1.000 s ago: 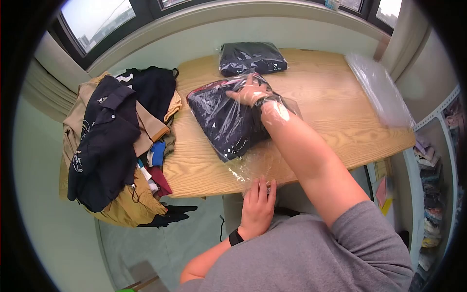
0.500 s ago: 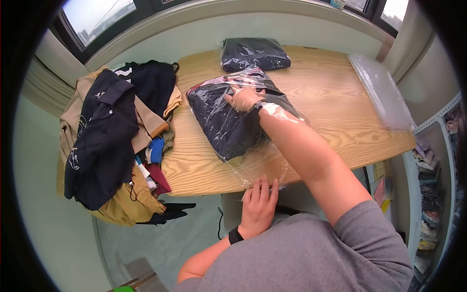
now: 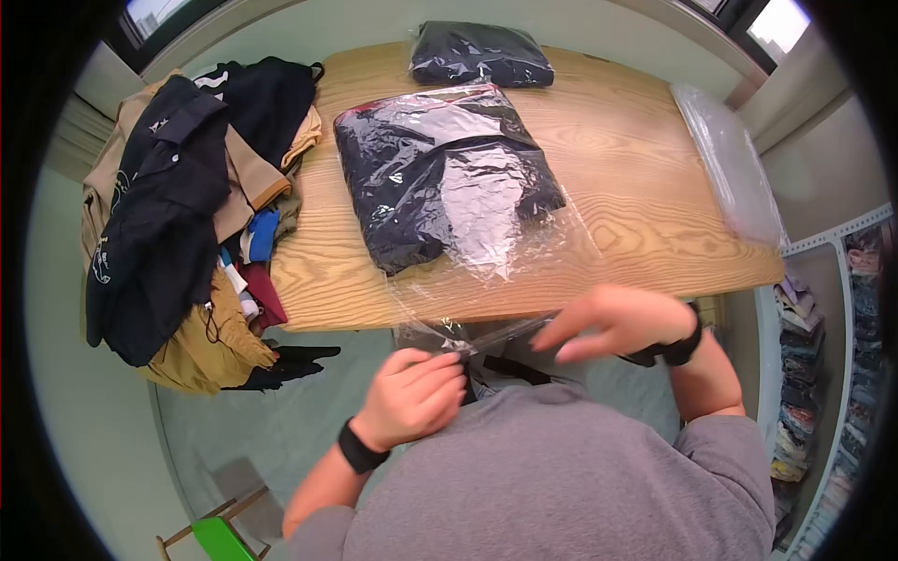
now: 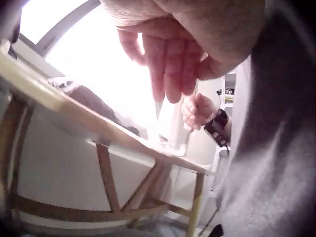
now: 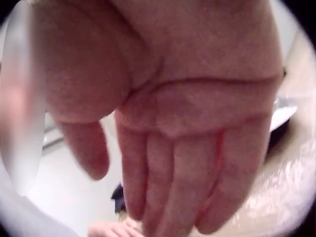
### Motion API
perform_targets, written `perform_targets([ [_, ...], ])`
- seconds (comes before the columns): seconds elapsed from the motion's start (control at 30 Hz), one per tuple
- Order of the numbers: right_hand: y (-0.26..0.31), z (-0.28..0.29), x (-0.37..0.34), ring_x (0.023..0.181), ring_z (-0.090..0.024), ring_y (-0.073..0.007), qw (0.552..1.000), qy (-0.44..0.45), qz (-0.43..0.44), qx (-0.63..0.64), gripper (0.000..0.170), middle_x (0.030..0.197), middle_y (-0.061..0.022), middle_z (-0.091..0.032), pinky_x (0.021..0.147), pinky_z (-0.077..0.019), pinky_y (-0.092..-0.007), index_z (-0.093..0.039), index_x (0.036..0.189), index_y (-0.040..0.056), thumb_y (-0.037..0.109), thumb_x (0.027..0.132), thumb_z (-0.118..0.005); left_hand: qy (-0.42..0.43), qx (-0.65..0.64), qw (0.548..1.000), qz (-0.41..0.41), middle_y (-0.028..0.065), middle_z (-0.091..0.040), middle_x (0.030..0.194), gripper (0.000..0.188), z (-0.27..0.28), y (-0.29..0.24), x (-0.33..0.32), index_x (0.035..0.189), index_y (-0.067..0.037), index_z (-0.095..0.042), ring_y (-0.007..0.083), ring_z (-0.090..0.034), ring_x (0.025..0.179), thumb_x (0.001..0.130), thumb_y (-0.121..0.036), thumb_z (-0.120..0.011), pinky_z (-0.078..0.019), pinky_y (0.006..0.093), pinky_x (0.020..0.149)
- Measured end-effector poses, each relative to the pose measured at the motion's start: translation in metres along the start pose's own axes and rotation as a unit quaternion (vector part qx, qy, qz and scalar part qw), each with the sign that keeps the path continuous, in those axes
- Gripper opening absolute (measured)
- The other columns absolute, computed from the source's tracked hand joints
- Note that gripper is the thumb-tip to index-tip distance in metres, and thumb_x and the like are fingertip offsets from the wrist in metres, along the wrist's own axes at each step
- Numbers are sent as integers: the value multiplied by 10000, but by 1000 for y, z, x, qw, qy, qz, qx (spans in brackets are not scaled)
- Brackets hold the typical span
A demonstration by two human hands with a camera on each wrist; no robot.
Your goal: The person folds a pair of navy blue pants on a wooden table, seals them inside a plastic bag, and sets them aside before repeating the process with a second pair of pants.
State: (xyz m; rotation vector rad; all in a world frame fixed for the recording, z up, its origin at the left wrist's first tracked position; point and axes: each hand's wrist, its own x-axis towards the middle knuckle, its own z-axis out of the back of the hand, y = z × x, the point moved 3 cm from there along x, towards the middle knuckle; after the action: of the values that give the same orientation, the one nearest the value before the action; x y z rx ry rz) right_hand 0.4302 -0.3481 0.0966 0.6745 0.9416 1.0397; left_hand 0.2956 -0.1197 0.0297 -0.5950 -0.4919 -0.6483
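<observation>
A clear plastic bag (image 3: 426, 297) with a folded dark garment (image 3: 393, 187) inside lies on the wooden table (image 3: 636, 187), its open end hanging over the front edge. My left hand (image 3: 412, 397) pinches the bag's loose edge between thumb and fingers, just in front of the table. To the right, my right hand (image 3: 617, 323) is out of the bag, close to the same edge, its fingers extended. The right wrist view shows that hand's palm (image 5: 197, 103) with nothing in it. Curled fingers of the left hand fill the top of the left wrist view.
Another bagged dark garment (image 3: 482, 54) lies at the table's back. A pile of clothes (image 3: 178, 215) overhangs the left end. Flat clear plastic bags (image 3: 730, 164) lie along the right edge. Shelves with folded items (image 3: 800, 374) stand at the right; a green-seated stool (image 3: 220, 539) is at lower left.
My right hand has come out of the bag and back toward my body. My left hand has gone from resting flat at the table edge to pinching the bag's edge, slightly left.
</observation>
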Motion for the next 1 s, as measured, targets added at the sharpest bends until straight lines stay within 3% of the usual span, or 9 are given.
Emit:
perform_targets([
  [0.07, -15, 32, -31, 747, -654, -154, 945, -253, -78, 193, 196, 722, -83, -676, 726, -512, -285, -685, 767, 1, 137, 890, -615, -81, 11, 994, 73, 61, -614, 720, 59, 27, 15, -14, 809, -56, -621, 216, -658, 778, 780, -82, -664, -482, 315, 705],
  [0.17, -69, 63, -20, 667, -598, -112, 891, -421, -91, 146, 360, 720, -54, -630, 581, -482, -258, -634, 799, 16, 312, 967, -513, -132, -47, 892, 429, 20, -570, 665, 257, 45, 55, -6, 760, -53, -603, 141, -610, 623, 900, -268, -613, -435, 237, 521],
  [0.2, -88, 61, -8, 669, -596, -103, 868, -436, -162, 175, 370, 724, -39, -617, 561, -462, -239, -626, 823, 22, 346, 966, -519, -133, -41, 895, 424, 20, -570, 665, 257, 47, 65, -1, 760, -53, -603, 141, -610, 623, 900, -268, -613, -435, 237, 521],
  [0.27, -94, 62, 5, 671, -594, -95, 841, -451, -221, 199, 384, 728, -23, -603, 541, -443, -220, -619, 847, 27, 380, 966, -524, -21, -322, 725, 609, 1, -577, 661, 402, 27, 91, -6, 768, -49, -620, 85, -575, 533, 942, -405, -550, -377, 222, 433],
  [0.33, -92, 57, 18, 642, -569, -80, 860, -320, -240, 318, 375, 715, 1, -580, 518, -423, -211, -613, 836, 45, 397, 950, -558, 38, -304, 725, 617, -4, -574, 647, 423, 28, 95, 7, 784, -47, -627, 77, -556, 494, 943, -430, -541, -363, 207, 418],
  [0.57, -129, 55, 25, 608, -552, -82, 823, -284, -157, 466, 234, 721, 7, -581, 525, -453, -237, -623, 867, 52, 265, 956, -578, 100, -345, 726, 587, -26, -550, 624, 300, 22, 105, 6, 691, -102, -565, 57, -514, 469, 935, -277, -573, -333, 190, 420],
  [0.83, -54, 102, 19, 648, -608, -54, 732, -283, 114, 610, 135, 801, 29, -651, 543, -488, -205, -604, 943, 101, 229, 957, -563, -277, -526, 667, 450, -59, -462, 683, 171, 97, 89, 65, 783, -91, -532, 27, -426, 558, 926, -181, -561, -350, 183, 466],
  [0.9, -2, 124, 0, 593, -537, -47, 749, -188, 270, 575, 140, 726, 39, -600, 504, -442, -179, -607, 892, 104, 227, 951, -575, -210, -663, 640, 329, -57, -411, 665, 181, 135, 88, 87, 791, -80, -505, 39, -406, 540, 943, -172, -544, -337, 185, 450],
  [1.0, 49, 144, -21, 620, -502, -67, 733, -290, 240, 567, 135, 769, -7, -595, 486, -380, -169, -589, 904, 88, 217, 943, -581, -224, -697, 624, 273, -52, -382, 654, 169, 173, 71, 129, 824, -62, -495, 44, -384, 528, 968, -150, -504, -310, 177, 428],
])
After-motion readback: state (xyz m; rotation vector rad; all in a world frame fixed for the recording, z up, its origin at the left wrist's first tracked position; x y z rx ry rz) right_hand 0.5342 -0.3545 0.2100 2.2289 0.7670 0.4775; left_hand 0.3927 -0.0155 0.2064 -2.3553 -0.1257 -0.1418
